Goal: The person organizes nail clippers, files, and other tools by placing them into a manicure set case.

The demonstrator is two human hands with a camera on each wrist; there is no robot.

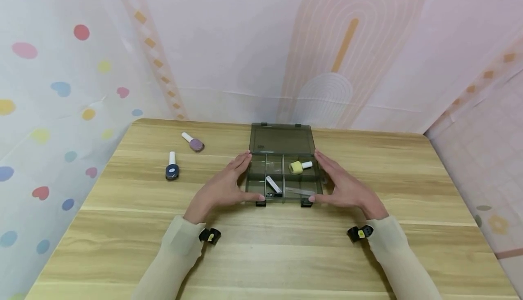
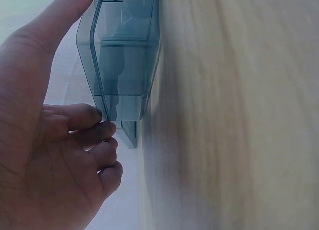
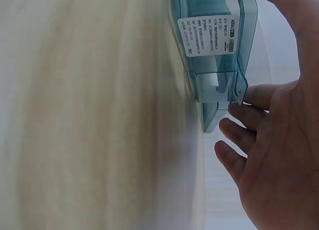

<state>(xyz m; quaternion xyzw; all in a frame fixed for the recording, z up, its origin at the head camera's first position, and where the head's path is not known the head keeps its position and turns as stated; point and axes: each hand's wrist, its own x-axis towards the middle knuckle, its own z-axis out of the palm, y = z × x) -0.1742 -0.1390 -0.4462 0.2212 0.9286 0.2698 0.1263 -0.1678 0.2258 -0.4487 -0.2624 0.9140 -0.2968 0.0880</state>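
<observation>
A translucent dark plastic storage box (image 1: 274, 167) with compartments sits on the table, its hinged lid (image 1: 282, 139) laid back toward the wall. My left hand (image 1: 226, 182) grips its left side, thumb on the front corner and fingertips at the back. On the opposite side my right hand (image 1: 345, 184) holds it the same way. A yellow nail polish bottle (image 1: 296, 168) with a white cap lies in the back right compartment. The front middle compartment contains a small white-and-dark tool (image 1: 273, 184), and a clear flat strip (image 1: 299, 191) lies front right.
Left of the box lie a purple nail polish bottle (image 1: 196, 145) and a dark blue one (image 1: 172, 171), both white-capped. A printed label (image 3: 209, 36) is on the box's right wall. Behind the wooden table (image 1: 286, 250) hangs a patterned cloth (image 1: 229, 41).
</observation>
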